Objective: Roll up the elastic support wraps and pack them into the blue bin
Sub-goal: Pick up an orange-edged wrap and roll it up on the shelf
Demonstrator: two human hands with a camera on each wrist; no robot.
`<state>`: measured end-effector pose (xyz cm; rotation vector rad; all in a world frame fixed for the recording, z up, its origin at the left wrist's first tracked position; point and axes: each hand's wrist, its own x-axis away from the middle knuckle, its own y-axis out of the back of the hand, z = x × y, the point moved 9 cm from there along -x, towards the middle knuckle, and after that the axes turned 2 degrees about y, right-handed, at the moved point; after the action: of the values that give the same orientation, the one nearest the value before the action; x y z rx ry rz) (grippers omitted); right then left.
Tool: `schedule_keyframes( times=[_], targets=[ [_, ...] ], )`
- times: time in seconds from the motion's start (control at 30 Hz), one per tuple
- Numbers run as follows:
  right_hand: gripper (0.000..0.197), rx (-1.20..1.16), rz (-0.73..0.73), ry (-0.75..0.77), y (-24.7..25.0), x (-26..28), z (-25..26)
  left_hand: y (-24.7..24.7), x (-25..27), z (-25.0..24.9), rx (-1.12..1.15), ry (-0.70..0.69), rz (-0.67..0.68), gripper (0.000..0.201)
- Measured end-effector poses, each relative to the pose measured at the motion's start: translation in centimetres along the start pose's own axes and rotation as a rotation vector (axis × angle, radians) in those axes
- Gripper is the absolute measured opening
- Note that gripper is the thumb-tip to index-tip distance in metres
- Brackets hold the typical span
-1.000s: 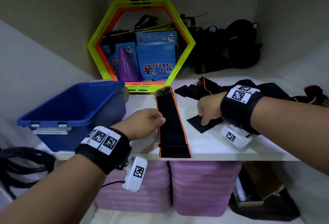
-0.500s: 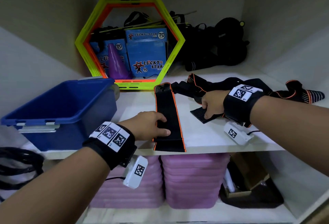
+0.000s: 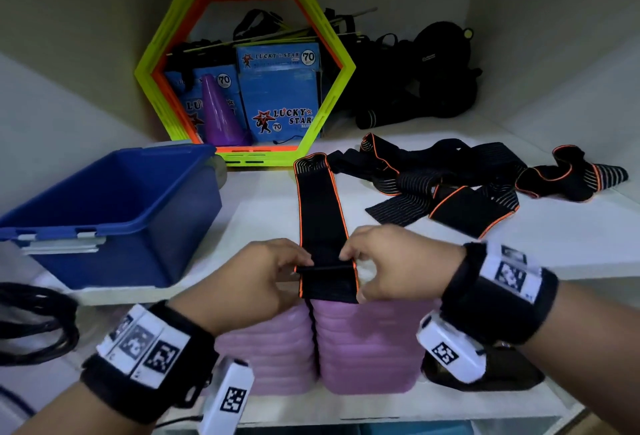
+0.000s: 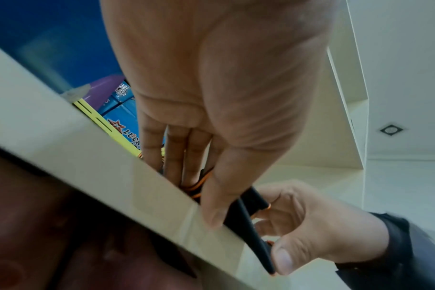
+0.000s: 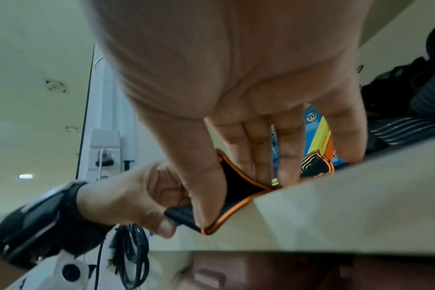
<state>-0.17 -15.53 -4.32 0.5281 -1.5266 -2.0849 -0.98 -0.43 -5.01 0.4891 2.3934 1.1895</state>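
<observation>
Black elastic with an orange edge, the support wrap [image 3: 320, 213] lies stretched out on the white shelf [image 3: 450, 251], running from the green hexagonal frame [image 3: 166, 54] at the back to the front lip, where its near end hangs just over the edge above two stacks of pink pads [image 3: 363, 348]. Both hands work that near end: the left hand [image 3: 252, 279] pinches the wrap's left side, thumb under and fingers [image 4: 176, 157] over, and the right hand [image 3: 391, 261] grips the right side the same way, with a small fold of fabric raised between them. From the right wrist view the thumb presses the orange-edged corner against the shelf's front. The blue bin [image 3: 114, 227] sits on the shelf to the left, well apart from the wrap, and no wrap shows inside it. More loose wraps [image 3: 450, 185] lie in a tangle to the right, further back. Blue cartons [image 3: 280, 95] and a purple cone [image 3: 221, 112] stand inside the frame, with dark bags [image 3: 415, 81] beside them
</observation>
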Motion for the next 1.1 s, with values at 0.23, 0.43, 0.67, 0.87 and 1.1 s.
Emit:
schedule_keyframes(
  times=[0.23,0.43,0.67,0.87,1.1],
  targets=[
    [0.071,-0.172,-0.170,-0.003,-1.9,1.7,-1.0,-1.0,1.3,0.2,-0.143,0.026,-0.136,0.053],
    [0.049,-0.206,-0.342,0.059,-1.7,2.7,-0.2,-1.1,1.7,0.0,-0.166,0.044,-0.156,0.050],
    [0.014,-0.386,-0.472,-0.065,-1.2,2.1,-1.5,-0.2,0.9,-0.1,-0.083,0.152,-0.210,0.023],
    [0.015,-0.486,-0.597,-0.251,-1.5,1.3,-3.4,0.5,0.2,2.3,0.149,0.404,-0.386,0.024],
    [0.009,-0.484,-0.532,-0.314,-1.4,-0.3,-3.9,1.0,-0.4,2.7,0.098,0.495,-0.386,0.016]
  ],
)
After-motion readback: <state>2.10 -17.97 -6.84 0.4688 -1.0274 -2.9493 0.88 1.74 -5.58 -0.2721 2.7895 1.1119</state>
